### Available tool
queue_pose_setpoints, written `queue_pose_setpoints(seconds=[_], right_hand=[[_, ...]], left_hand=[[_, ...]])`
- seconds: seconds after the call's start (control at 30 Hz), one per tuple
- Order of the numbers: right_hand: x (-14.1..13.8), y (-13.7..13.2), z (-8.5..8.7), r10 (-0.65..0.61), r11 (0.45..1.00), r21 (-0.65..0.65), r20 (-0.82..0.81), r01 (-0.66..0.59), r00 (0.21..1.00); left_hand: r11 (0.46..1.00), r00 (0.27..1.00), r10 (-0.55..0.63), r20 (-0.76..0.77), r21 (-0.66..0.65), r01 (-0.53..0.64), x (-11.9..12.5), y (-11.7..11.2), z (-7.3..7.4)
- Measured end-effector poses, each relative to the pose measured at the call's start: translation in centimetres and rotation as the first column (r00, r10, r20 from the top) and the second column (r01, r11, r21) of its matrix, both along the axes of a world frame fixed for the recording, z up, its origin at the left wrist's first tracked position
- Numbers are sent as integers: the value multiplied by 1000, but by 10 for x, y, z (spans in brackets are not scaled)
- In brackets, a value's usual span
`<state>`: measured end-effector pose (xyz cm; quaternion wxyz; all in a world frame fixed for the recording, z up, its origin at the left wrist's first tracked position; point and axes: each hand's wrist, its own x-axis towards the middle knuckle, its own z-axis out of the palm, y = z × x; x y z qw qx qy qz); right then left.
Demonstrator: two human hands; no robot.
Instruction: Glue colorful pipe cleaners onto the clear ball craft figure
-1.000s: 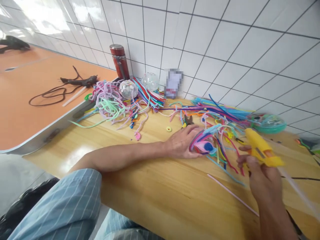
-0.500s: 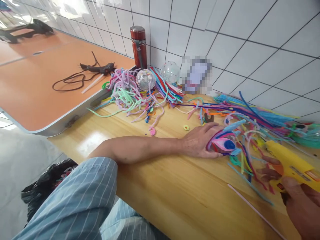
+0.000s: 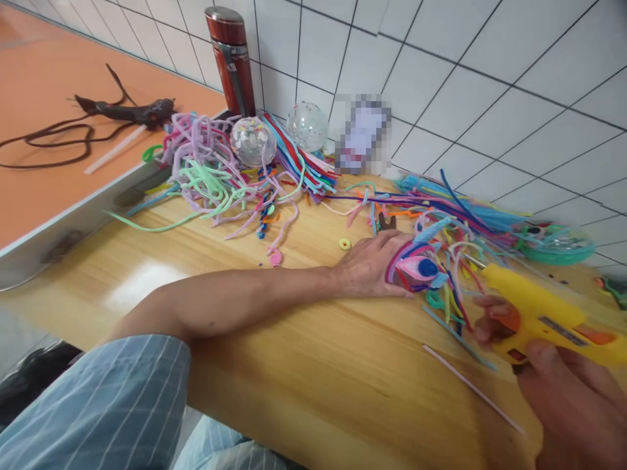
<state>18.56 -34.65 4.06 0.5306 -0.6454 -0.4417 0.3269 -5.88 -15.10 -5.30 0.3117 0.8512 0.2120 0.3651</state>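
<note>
My left hand (image 3: pixel 369 264) lies on its side on the wooden table, fingers curved around a rounded pipe-cleaner craft (image 3: pixel 409 266) with pink, purple and blue strands, a pink petal and a dark blue oval. Most of the craft's left side is hidden by the palm. On the right, my right hand (image 3: pixel 553 372) grips a yellow hot glue gun (image 3: pixel 539 303), its fingers around the orange trigger. The gun's metal nozzle (image 3: pixel 474 262) points left toward the craft, apart from it. Loose coloured pipe cleaners (image 3: pixel 455 290) lie between the craft and the gun.
Against the tiled wall stand a red flask (image 3: pixel 230 65), two clear balls, with one clear ball (image 3: pixel 253 140) nearer, and a blurred phone (image 3: pixel 363 134). Pipe-cleaner heaps (image 3: pixel 206 163) lie at the back left. A black glue gun (image 3: pixel 132 112) rests on the orange table (image 3: pixel 44 72).
The view has shifted, so the table things appear lower left or farther left. My right hand has brought the yellow glue gun nearer the craft. My left hand keeps its hold.
</note>
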Motion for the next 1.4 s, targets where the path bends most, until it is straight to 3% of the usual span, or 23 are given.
queue_pose_setpoints(seconds=[0.2,0.53,0.73,1.03,1.3,1.4], right_hand=[[-11,6,0,73,996,-54,-52,-76,996],[-25,13,13,142,984,-119,69,-133,988],[-26,11,15,156,987,-38,72,-153,985],[-25,8,10,171,985,-40,14,-170,985],[-27,6,0,250,968,-63,145,-243,957],[-26,-1,-6,229,973,-92,227,-213,947]], left_hand=[[1000,1000,-4,30,25,3,0,0,-1],[1000,1000,10,-3,23,-10,-2,-3,4],[999,999,-19,-39,26,20,-2,-6,8],[1000,998,-6,-63,2,6,-4,-9,13],[994,990,99,-99,-43,-103,-5,-11,21],[992,991,98,-97,-67,-104,-5,-9,19]])
